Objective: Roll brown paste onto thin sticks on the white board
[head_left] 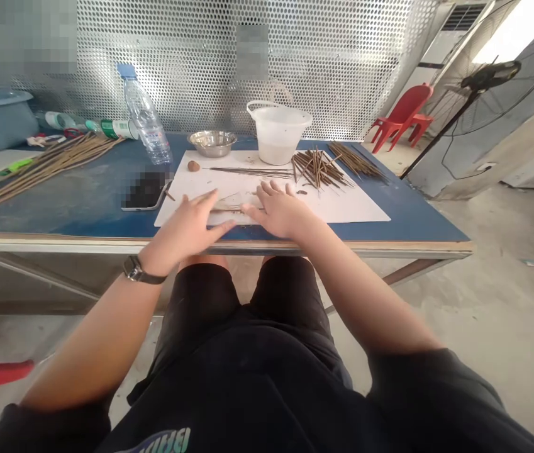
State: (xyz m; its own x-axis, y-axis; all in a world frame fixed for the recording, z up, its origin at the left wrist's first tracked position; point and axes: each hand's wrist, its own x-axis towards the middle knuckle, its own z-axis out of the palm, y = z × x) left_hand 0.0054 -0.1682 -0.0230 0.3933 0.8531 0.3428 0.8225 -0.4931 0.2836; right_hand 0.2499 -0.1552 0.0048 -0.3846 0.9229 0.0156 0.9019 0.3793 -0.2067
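Lying beside right grip (276,209): stick (227,210).

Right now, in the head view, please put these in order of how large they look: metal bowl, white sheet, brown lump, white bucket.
Largest to smallest:
1. White sheet
2. White bucket
3. Metal bowl
4. Brown lump, clearly smallest

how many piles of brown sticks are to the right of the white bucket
2: one heap on the white board, the other pile on the blue tabletop just right of it.
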